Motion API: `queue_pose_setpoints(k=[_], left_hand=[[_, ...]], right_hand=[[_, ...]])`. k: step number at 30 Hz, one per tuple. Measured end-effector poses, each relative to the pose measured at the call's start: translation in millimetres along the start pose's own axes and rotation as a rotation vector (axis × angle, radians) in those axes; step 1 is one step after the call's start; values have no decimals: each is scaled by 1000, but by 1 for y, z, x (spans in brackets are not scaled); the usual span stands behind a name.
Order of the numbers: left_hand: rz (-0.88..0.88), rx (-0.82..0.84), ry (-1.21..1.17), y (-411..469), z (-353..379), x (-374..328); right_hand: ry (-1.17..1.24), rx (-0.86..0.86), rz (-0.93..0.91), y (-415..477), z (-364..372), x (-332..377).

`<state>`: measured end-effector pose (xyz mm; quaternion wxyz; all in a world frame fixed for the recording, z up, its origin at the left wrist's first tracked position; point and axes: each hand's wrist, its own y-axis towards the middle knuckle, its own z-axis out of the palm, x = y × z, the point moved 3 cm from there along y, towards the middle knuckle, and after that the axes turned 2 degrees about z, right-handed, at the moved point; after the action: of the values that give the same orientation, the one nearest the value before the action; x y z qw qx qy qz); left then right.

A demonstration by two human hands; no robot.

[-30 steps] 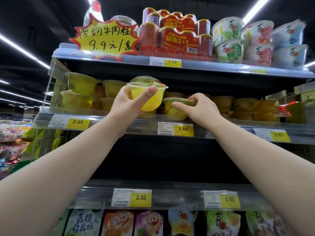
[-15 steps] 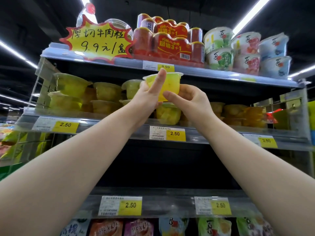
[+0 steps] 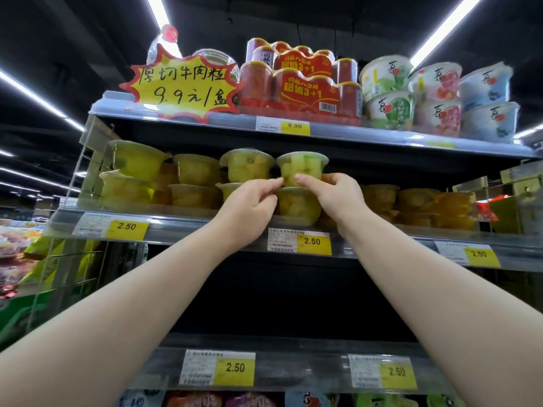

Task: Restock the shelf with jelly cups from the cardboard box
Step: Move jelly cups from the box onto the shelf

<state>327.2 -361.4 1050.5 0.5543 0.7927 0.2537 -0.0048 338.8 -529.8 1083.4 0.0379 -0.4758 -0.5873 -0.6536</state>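
Observation:
A clear jelly cup (image 3: 302,167) with yellow-green fruit pieces sits upside down on top of another jelly cup (image 3: 298,205) at the front of the middle shelf (image 3: 205,229). My left hand (image 3: 249,207) pinches the upper cup's lower left edge. My right hand (image 3: 338,198) grips its lower right side, thumb in front and fingers behind. More yellow jelly cups (image 3: 245,165) stand stacked in twos to the left. The cardboard box is out of view.
Orange jelly cups (image 3: 417,204) fill the shelf's right side. The top shelf holds red can packs (image 3: 302,89), white bowls (image 3: 435,98) and a yellow star price sign (image 3: 183,89). A lower shelf (image 3: 293,368) carries 2.50 price tags above snack packets.
Both hands have carried the jelly cup from mid-air in front of the shelf back onto the lower cup. The view has tilted upward.

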Motion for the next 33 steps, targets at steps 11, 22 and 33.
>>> queue_pose_setpoints(k=[11, 22, 33], left_hand=[[178, 12, 317, -9, 8, -1], [242, 51, 474, -13, 23, -2], [122, 233, 541, -17, 21, -16]], right_hand=[[-369, -20, -295, -35, -9, 3], [-707, 14, -604, -72, 6, -27], [-784, 81, -450, -72, 1, -19]])
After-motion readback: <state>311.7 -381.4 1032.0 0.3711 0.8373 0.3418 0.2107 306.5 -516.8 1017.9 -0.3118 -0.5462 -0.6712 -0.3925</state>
